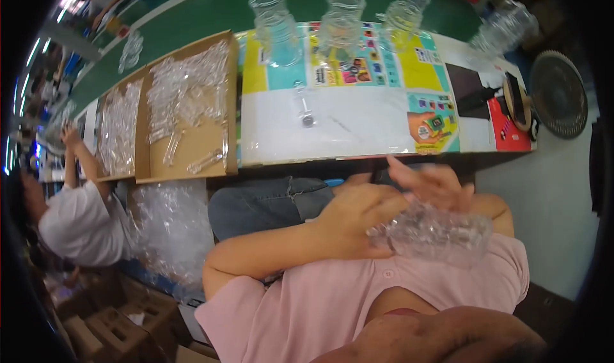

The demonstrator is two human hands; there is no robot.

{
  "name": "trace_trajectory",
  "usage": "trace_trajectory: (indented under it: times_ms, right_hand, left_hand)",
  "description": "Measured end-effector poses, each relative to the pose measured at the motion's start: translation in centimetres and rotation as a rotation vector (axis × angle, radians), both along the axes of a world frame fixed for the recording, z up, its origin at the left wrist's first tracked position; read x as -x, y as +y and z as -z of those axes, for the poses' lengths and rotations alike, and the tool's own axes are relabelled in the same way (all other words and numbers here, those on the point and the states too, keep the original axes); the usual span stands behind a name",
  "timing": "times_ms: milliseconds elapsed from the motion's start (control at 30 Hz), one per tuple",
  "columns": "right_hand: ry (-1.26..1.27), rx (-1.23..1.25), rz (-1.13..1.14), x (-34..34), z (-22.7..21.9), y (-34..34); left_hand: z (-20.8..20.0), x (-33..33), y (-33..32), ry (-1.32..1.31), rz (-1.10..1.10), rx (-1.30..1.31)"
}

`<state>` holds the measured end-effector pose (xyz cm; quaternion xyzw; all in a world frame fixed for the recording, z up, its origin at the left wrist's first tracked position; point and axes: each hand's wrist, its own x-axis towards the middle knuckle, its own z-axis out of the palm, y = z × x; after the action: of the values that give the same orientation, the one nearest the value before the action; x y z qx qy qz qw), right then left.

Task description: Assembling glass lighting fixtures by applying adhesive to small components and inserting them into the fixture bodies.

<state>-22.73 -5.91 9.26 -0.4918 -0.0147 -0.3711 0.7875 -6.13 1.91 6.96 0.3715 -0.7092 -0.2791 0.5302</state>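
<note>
Close against my chest is a clear, ridged plastic or glass vessel (441,235), lying on its side and blurred. My left hand (358,216) is closed around its left end. Just above the vessel, my right hand (435,183) has its fingers stretched out, partly smeared by motion; whether it touches the vessel I cannot tell. A small clear tube-like piece with a dark round end (306,110) lies on the white table top (275,133) in front of me. Along the table's far side stand clear vessels of like shape (276,30), (342,24) several in all.
Left of the table top, a cardboard tray (185,171) holds many clear tube-like pieces (188,88). Clear plastic bags (173,222) sit below it. A round dark fan (559,94) stands at right. Another person in a white shirt (89,225) works at far left, near cardboard boxes (128,324).
</note>
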Motion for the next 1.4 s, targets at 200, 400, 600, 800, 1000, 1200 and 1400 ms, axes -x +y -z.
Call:
trace_trajectory:
  times_ms: [200,400,600,800,1000,1200,1400]
  right_hand:
    - [-0.02,0.227,-0.123,-0.2,2.6,-0.5]
    - [0.967,0.989,0.063,-2.5,4.8,-4.9]
    - [0.386,0.567,0.487,-8.4,-0.5,-6.0]
    - [0.417,1.094,0.496,-9.0,3.2,-1.7]
    - [0.425,0.174,-0.395,-9.0,4.8,-0.7]
    - [0.529,0.372,-0.513,-11.5,3.4,-6.0]
    - [1.094,1.069,0.502,-17.3,4.6,-9.4]
  left_hand:
    - [-0.4,-1.0,1.5,-0.139,0.0,0.035]
    - [-0.1,-1.3,0.4,0.457,-0.023,-0.463]
    - [3.2,-3.3,3.0,0.729,-0.316,-0.355]
    - [3.5,-3.1,4.4,0.374,-0.459,-0.011]
    - [3.8,-6.6,5.1,0.563,-0.67,-0.049]
    - [4.1,-7.2,6.4,1.153,-0.398,-0.293]
    - [3.5,-7.1,5.9,1.209,-0.509,-0.259]
